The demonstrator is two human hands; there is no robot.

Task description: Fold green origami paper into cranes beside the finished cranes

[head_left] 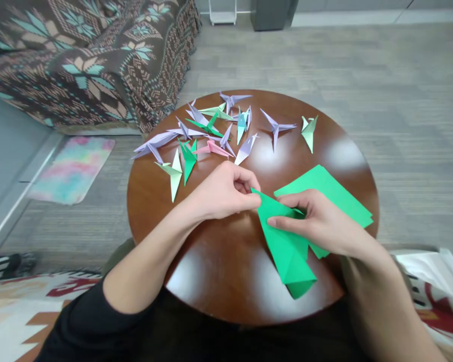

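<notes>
Paper cranes [189, 160] overlapped, some outlines lost. The left hand [229, 192] pinched the upper corner of a folded green sheet [287, 250] over the table [147, 206]; the right hand [319, 221] gripped its middle, hiding part of the green stack [330, 188].

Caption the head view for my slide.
Left fingers and right fingers hold a folded green sheet at a round brown table dotted with paper birds.
</notes>
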